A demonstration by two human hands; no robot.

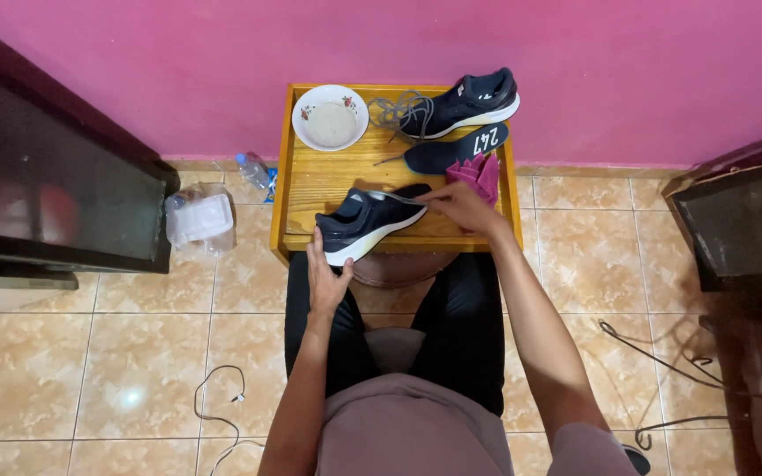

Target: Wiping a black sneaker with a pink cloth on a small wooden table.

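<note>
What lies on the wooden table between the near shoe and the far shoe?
In the head view, a dark insole and a pink cloth lie between the near shoe and the far shoe.
</note>
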